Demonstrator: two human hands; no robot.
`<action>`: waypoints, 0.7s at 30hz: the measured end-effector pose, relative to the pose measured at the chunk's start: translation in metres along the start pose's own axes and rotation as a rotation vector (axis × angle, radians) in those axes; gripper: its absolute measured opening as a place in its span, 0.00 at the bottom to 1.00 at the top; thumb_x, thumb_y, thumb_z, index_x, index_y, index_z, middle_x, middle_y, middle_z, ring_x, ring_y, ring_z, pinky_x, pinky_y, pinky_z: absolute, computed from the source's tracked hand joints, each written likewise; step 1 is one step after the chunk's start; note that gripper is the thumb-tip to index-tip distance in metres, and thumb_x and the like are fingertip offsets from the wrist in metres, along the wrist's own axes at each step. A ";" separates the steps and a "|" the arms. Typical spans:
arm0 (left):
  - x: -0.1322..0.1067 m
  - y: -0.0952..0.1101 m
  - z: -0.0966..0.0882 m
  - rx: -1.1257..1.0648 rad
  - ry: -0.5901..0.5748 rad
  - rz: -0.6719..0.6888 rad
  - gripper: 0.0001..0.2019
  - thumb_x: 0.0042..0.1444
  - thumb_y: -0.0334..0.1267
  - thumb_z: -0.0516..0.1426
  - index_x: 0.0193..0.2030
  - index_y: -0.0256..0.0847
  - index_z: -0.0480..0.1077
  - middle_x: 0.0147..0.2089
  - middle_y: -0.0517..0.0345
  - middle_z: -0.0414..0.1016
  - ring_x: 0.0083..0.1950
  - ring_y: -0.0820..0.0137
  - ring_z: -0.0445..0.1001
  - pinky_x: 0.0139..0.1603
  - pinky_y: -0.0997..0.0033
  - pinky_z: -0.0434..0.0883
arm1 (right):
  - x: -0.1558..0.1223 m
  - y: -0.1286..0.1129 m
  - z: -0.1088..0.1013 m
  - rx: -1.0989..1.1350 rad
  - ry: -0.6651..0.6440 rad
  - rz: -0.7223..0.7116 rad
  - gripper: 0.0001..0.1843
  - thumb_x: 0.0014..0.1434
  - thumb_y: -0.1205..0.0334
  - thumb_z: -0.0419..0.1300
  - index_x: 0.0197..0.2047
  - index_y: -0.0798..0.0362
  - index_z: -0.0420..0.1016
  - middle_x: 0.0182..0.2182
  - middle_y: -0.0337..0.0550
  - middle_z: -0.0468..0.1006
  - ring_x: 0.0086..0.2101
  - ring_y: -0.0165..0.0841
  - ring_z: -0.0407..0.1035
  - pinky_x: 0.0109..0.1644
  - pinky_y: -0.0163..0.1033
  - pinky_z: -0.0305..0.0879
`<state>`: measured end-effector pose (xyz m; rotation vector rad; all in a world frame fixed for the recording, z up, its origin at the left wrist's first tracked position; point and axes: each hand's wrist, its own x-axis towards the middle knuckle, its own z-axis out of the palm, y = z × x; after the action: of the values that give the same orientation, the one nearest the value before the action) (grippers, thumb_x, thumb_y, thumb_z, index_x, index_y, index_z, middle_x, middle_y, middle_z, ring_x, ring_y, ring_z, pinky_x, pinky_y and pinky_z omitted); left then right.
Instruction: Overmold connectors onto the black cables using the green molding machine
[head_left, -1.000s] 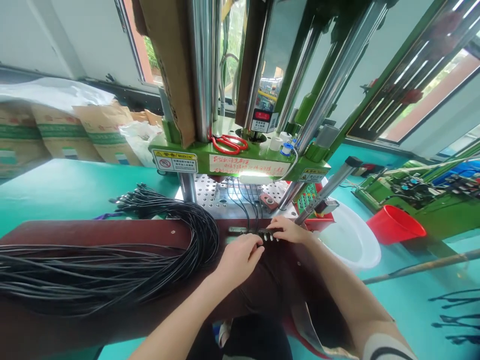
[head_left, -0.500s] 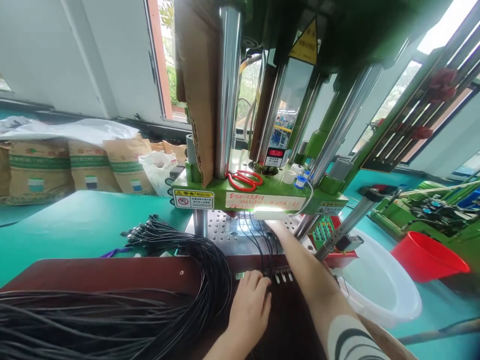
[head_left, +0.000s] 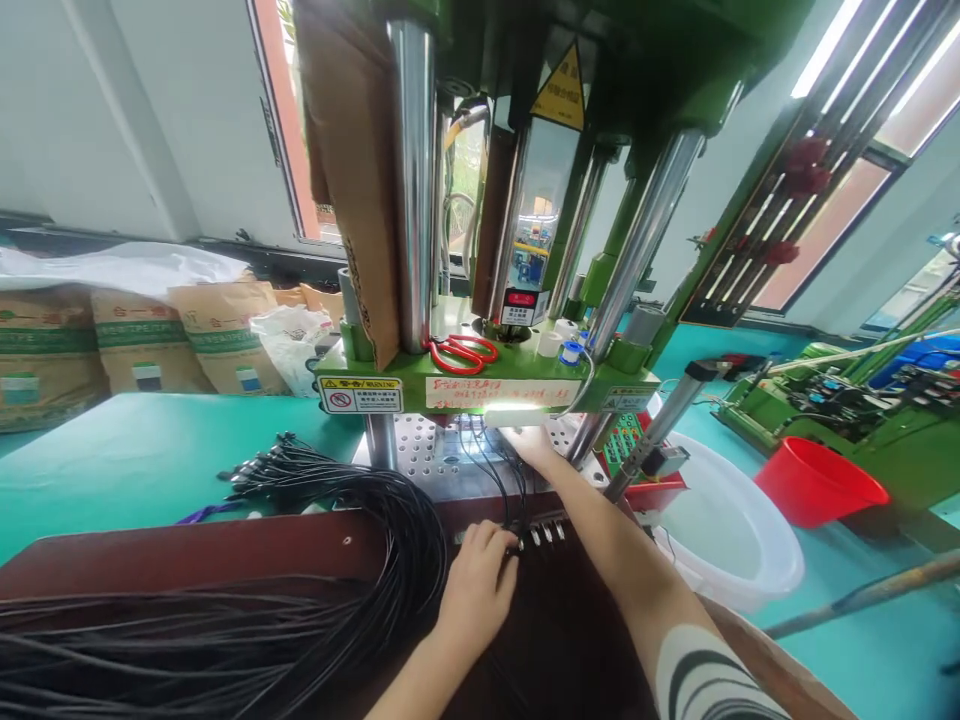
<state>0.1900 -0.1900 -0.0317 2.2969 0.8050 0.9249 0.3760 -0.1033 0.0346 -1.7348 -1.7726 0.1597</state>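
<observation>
My left hand (head_left: 478,570) is at the front edge of the brown table, fingers curled and pressed together around the end of a black cable (head_left: 501,482). A small metal plug end shows beside its fingertips. Several metal plugs (head_left: 547,534) stand in a row just to the right. My right hand (head_left: 529,445) reaches under the green press (head_left: 622,385), next to the lit lamp (head_left: 517,415). Its fingers are partly hidden by the lamp and glare. Thin black cables run from the mould plate (head_left: 461,447) towards my left hand.
A thick bundle of black cables (head_left: 420,530) curves over the brown tabletop (head_left: 225,555) at left. Red-handled scissors (head_left: 465,353) lie on the press ledge. Press columns stand both sides of my right hand. A white tub (head_left: 780,560) and red bucket (head_left: 821,485) stand at right.
The view has shifted a little to the right. My right hand shows more below the lamp, and a metal plug end is now visible by my left fingertips.
</observation>
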 end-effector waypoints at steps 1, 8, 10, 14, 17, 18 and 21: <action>0.000 -0.001 -0.001 -0.043 0.013 -0.023 0.08 0.53 0.30 0.48 0.37 0.42 0.67 0.37 0.54 0.68 0.41 0.64 0.66 0.43 0.60 0.66 | -0.015 0.001 -0.004 -0.009 -0.005 -0.008 0.13 0.59 0.60 0.54 0.46 0.54 0.70 0.41 0.45 0.72 0.41 0.35 0.67 0.46 0.45 0.64; 0.013 -0.007 -0.003 -0.572 0.062 -0.429 0.15 0.48 0.36 0.56 0.45 0.42 0.64 0.42 0.54 0.66 0.44 0.67 0.66 0.42 0.67 0.65 | -0.194 0.046 -0.075 -0.251 0.329 0.121 0.24 0.55 0.61 0.52 0.56 0.52 0.62 0.38 0.47 0.67 0.37 0.37 0.65 0.44 0.43 0.63; 0.027 -0.004 -0.004 -0.799 0.136 -0.659 0.19 0.47 0.37 0.58 0.47 0.43 0.62 0.43 0.55 0.65 0.43 0.69 0.67 0.41 0.70 0.65 | -0.259 0.082 -0.095 -0.401 0.448 0.337 0.26 0.53 0.59 0.52 0.55 0.53 0.61 0.39 0.49 0.67 0.39 0.41 0.65 0.46 0.46 0.63; 0.067 0.002 -0.004 -1.167 0.283 -0.998 0.12 0.49 0.32 0.56 0.41 0.43 0.61 0.38 0.61 0.66 0.36 0.76 0.69 0.36 0.76 0.64 | -0.367 0.150 -0.118 -0.705 0.384 0.857 0.31 0.43 0.50 0.54 0.49 0.57 0.67 0.35 0.54 0.69 0.40 0.52 0.66 0.46 0.55 0.63; 0.097 -0.002 0.001 -1.239 0.251 -1.116 0.05 0.51 0.32 0.54 0.34 0.41 0.60 0.29 0.64 0.64 0.27 0.78 0.67 0.31 0.78 0.63 | -0.385 0.160 -0.128 -0.668 0.378 0.951 0.30 0.39 0.47 0.55 0.45 0.55 0.70 0.42 0.57 0.69 0.44 0.54 0.65 0.48 0.58 0.61; 0.106 -0.005 0.002 -1.248 0.216 -1.141 0.03 0.52 0.32 0.53 0.32 0.41 0.59 0.27 0.63 0.64 0.25 0.78 0.66 0.29 0.77 0.64 | -0.375 0.153 -0.130 -0.584 0.399 0.908 0.28 0.40 0.48 0.55 0.43 0.54 0.71 0.43 0.57 0.69 0.44 0.52 0.65 0.49 0.57 0.61; 0.122 -0.013 0.007 -1.328 0.075 -1.192 0.04 0.54 0.33 0.50 0.29 0.39 0.59 0.26 0.60 0.66 0.23 0.74 0.68 0.28 0.72 0.66 | -0.305 0.110 -0.123 -0.124 0.322 0.721 0.20 0.49 0.50 0.53 0.40 0.54 0.72 0.39 0.53 0.74 0.38 0.43 0.70 0.45 0.49 0.65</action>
<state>0.2629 -0.0989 0.0069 0.4534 0.9332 0.5882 0.5083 -0.4168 -0.0329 -2.2748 -0.8931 0.0642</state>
